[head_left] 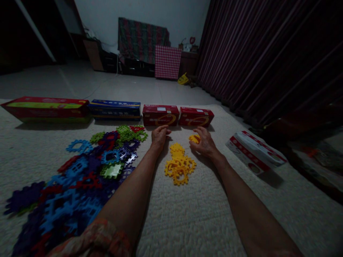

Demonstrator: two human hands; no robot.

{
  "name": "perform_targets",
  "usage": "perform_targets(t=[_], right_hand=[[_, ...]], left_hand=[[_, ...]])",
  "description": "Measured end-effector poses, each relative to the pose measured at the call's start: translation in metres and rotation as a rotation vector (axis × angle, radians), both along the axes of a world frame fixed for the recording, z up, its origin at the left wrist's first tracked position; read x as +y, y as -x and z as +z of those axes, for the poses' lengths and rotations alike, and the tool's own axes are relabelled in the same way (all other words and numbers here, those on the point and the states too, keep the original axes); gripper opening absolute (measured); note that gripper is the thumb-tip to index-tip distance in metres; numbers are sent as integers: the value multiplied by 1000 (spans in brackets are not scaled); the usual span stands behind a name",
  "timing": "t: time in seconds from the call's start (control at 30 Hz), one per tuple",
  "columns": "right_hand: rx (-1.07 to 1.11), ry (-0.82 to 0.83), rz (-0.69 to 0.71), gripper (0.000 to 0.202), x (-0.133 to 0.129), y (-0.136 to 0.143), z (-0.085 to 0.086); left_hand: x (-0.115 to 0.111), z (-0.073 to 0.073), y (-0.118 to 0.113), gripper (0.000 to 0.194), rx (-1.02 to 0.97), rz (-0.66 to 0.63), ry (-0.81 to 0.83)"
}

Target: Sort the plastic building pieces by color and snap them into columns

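Observation:
My right hand (204, 143) holds a yellow plastic building piece (194, 139) with notched edges between thumb and fingers, just above the pale quilted mat. My left hand (159, 137) is in front of a red box, its fingers loosely curled and slightly apart, with nothing visible in them. Between my forearms lies a small heap of yellow notched pieces (180, 166), some overlapping. To the left of my left arm spreads a big pile of mixed notched pieces (85, 167) in blue, purple, red and green; my left forearm hides part of it.
Along the mat's far side stand a long red and green box (50, 110), a blue box (115, 110) and two red boxes (160, 115). A white and red carton (254, 151) sits to the right. Dark curtains (254, 53) hang beyond it.

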State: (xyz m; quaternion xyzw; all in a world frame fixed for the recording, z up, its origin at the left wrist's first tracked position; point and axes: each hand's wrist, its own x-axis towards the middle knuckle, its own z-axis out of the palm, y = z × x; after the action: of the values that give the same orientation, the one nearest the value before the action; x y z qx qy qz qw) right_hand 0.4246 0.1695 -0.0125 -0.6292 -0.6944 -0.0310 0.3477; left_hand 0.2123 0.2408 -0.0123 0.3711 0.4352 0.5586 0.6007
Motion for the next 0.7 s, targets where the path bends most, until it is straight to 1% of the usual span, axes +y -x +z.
perform_targets(t=[0.1,0.2,0.3,0.4,0.47,0.57,0.63,0.7], right_hand=[[21,-30,91,28,-6,13,18],[88,40,151,14,-21,28,27],[174,142,177,13,-44,36,24],[219,227,175,14,-69,36,17],[215,273,157,17,-80,34,15],[152,351,144,16,-86,36,15],[96,386,138,14,-84,41,16],[90,416,135,12,-81,44,18]], left_hand=[[1,0,-1,29,2,6,-3],[1,-2,-1,28,2,-1,-22],[1,-2,-1,27,9,-9,-35],[-1,0,0,27,21,-13,-37],[-3,2,0,27,33,-12,-29],[-3,3,-1,27,38,-7,-28],[-3,2,-2,27,38,-8,-36],[-2,1,-3,27,40,-17,-40]])
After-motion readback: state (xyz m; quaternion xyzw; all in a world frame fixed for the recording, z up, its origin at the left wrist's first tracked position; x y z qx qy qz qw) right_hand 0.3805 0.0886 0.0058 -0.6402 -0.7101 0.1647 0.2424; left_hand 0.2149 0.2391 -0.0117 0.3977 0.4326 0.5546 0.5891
